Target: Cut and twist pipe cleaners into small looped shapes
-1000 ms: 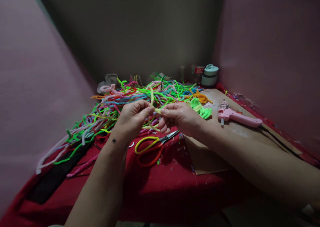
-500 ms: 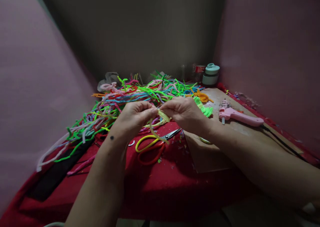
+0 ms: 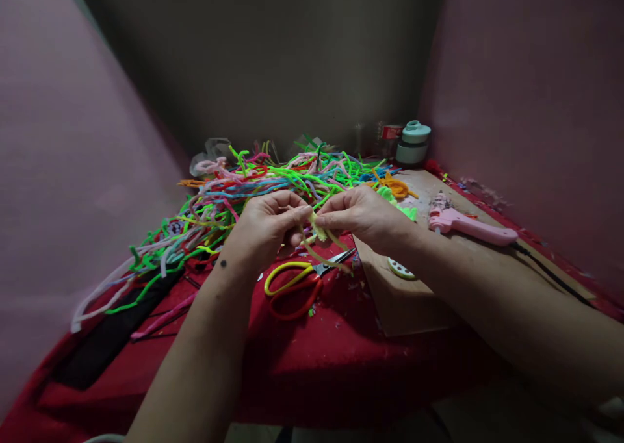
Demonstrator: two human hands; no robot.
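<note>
Pale yellow pipe cleaners [image 3: 320,231], bent into a small piece with loose ends hanging, are pinched between both hands over the table. My left hand [image 3: 269,225] grips the piece from the left between thumb and fingers. From the right, my right hand [image 3: 358,215] has thumb and index closed on its upper edge. One loose strand dangles over the scissors [image 3: 295,284], which lie below with a yellow and a red handle, blades pointing right. Behind the hands spreads a tangled heap of colourful pipe cleaners [image 3: 277,180].
A pink glue gun [image 3: 478,227] with a black cord lies on a brown board [image 3: 404,306] at right. Nearby are bright green fuzzy pieces [image 3: 404,210] and an orange coil [image 3: 394,185]. A teal-lidded bottle [image 3: 413,143] stands at the back. A black strip [image 3: 107,342] lies on red cloth [image 3: 316,365].
My right hand's fingers have shifted their pinch on the yellow pipe cleaners, and the piece has turned between the hands. The hanging strand has swung right. A round, spotted disc shows more on the board.
</note>
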